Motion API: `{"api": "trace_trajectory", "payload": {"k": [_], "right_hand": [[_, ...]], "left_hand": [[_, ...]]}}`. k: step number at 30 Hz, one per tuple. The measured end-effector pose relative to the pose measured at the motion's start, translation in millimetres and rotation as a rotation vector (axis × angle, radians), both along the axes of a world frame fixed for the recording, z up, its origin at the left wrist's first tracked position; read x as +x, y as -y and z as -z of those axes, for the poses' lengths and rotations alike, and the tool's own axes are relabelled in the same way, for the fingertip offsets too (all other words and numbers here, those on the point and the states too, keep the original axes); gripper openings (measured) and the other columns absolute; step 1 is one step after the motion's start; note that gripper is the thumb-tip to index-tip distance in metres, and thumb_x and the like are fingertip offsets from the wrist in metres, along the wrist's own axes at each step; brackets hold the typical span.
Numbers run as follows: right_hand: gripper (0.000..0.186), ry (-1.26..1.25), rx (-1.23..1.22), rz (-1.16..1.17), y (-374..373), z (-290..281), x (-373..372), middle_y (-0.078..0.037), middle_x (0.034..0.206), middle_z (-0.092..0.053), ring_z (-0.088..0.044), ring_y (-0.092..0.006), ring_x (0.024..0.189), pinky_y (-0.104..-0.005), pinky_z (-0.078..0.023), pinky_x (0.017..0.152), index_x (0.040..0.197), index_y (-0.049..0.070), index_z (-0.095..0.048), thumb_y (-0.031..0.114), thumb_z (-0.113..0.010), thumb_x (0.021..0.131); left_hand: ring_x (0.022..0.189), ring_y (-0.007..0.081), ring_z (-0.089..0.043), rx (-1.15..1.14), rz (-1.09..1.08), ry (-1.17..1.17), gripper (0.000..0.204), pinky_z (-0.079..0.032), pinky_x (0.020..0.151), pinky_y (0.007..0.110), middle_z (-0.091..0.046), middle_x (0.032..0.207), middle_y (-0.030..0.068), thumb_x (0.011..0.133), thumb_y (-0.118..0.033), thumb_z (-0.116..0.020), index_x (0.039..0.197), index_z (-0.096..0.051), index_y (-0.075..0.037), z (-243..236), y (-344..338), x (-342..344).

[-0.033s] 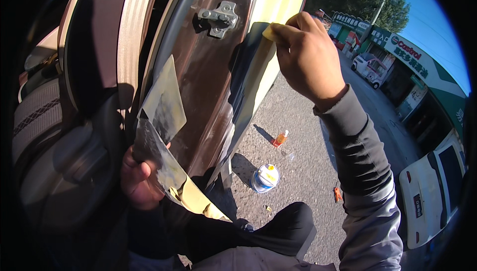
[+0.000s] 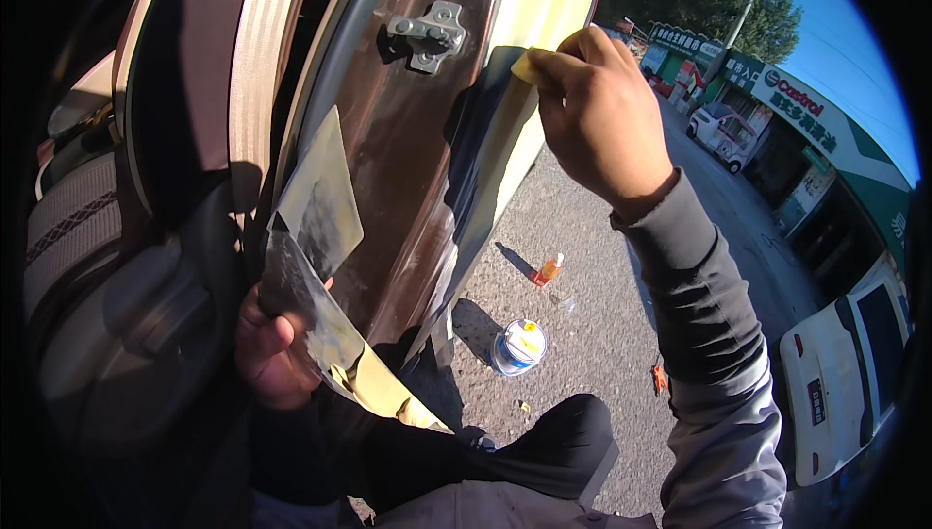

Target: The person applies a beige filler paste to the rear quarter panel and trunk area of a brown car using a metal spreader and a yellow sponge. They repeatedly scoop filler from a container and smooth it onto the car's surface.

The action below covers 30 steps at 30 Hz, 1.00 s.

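My right hand (image 2: 607, 112) pinches a small yellow spreader (image 2: 529, 69) against the door edge (image 2: 529, 131), which is coated in pale yellow filler. My left hand (image 2: 277, 349), lower down, grips a flat grey putty board (image 2: 320, 311) with its thumb on top. A thick smear of yellow putty (image 2: 379, 385) covers the board's lower end. Another grey plate (image 2: 325, 204), smudged with dried filler, sticks up behind the board; whether the two are joined I cannot tell. A metal hinge bracket (image 2: 427, 38) is fixed to the brown door panel (image 2: 408, 131).
On the pavement stand a white tub (image 2: 519, 347) with a yellow blob on its lid and a small orange bottle (image 2: 549, 270). An orange item (image 2: 660, 380) lies farther right. Car seats (image 2: 78, 218) are at left. A white car (image 2: 840, 383) is parked at right, before green-fronted shops.
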State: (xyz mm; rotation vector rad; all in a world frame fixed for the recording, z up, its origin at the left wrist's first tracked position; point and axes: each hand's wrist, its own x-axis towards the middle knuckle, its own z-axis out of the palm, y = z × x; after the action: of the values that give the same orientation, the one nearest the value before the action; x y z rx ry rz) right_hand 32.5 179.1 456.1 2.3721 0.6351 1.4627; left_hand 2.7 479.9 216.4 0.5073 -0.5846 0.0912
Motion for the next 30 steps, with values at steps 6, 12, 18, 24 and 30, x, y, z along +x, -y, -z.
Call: {"api": "trace_trajectory", "payload": {"k": [6, 12, 18, 24, 30], "right_hand": [[0.024, -0.027, 0.029, -0.029, -11, 20, -10, -0.013, 0.094, -0.060, -0.059, -0.0303, 0.094, -0.0375, -0.053, 0.081, 0.102, 0.004, -0.078, 0.009, -0.069, 0.080], [0.033, -0.097, 0.110, -0.013, -26, 42, -27, -0.012, 0.098, -0.063, -0.062, -0.0313, 0.093, -0.0395, -0.055, 0.084, 0.110, 0.003, -0.076, 0.002, -0.072, 0.077], [0.036, -0.130, 0.143, 0.000, -34, 66, -35, -0.012, 0.100, -0.063, -0.061, -0.0315, 0.092, -0.0400, -0.054, 0.083, 0.111, 0.004, -0.075, 0.001, -0.071, 0.075], [0.039, -0.174, 0.140, -0.245, -30, 92, -40, -0.013, 0.101, -0.062, -0.060, -0.0326, 0.091, -0.0406, -0.053, 0.083, 0.113, 0.001, -0.073, 0.001, -0.072, 0.074], [0.041, -0.210, 0.155, -0.187, -39, 111, -50, -0.013, 0.101, -0.062, -0.061, -0.0320, 0.091, -0.0399, -0.054, 0.082, 0.112, -0.001, -0.073, -0.001, -0.074, 0.071]], "left_hand": [[0.089, 0.0253, -0.075, -0.014, -0.007, 0.001, 0.051, -0.064, 0.073, 0.032, -0.070, 0.124, 0.0248, 0.088, -0.012, -0.075, 0.133, -0.058, 0.004, 5, -3, 1], [0.081, 0.0253, -0.073, -0.047, 0.056, 0.037, 0.050, -0.063, 0.065, 0.032, -0.067, 0.130, 0.0281, 0.091, -0.010, -0.073, 0.135, -0.056, 0.006, 9, -6, 4], [0.083, 0.0256, -0.072, -0.069, 0.085, 0.054, 0.048, -0.064, 0.065, 0.032, -0.065, 0.133, 0.0293, 0.093, -0.010, -0.070, 0.135, -0.056, 0.008, 11, -6, 5], [0.084, 0.0263, -0.073, -0.075, 0.093, 0.073, 0.046, -0.064, 0.067, 0.032, -0.063, 0.135, 0.0302, 0.094, -0.009, -0.068, 0.135, -0.056, 0.009, 11, -6, 7], [0.085, 0.0263, -0.073, -0.076, 0.108, 0.068, 0.048, -0.064, 0.067, 0.032, -0.062, 0.136, 0.0303, 0.094, -0.008, -0.069, 0.136, -0.055, 0.009, 11, -7, 8]]}}
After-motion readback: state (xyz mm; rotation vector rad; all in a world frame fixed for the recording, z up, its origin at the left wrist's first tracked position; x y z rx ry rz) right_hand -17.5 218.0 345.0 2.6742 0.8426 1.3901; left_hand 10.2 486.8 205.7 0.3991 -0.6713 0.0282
